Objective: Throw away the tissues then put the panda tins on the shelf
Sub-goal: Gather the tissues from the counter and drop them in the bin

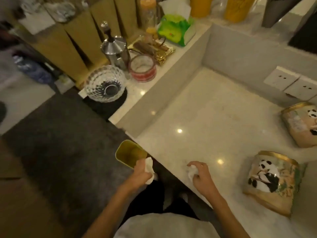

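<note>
Two tissues in hand, two panda tins waiting on the counter point(197, 103).

I see the left hand point(141, 172) closed round a crumpled white tissue point(149, 169), held off the counter's near edge, just at the rim of a small olive-green bin point(127, 152) on the dark floor. The right hand point(201, 174) is curled loosely on a second white tissue point(192, 171), pressed on the counter's near edge. Near panda tin point(272, 182) stands right of that hand on the counter, gold rim, panda print, beige sides; far panda tin point(301, 124) is behind it, cut by the frame edge. Raised ledge left of the counter holds a glass bowl point(104, 83), steel coffee press point(115, 48), clear jar point(142, 67), green tissue pack point(175, 30). Wall sockets point(289, 83) are behind the counter.
</note>
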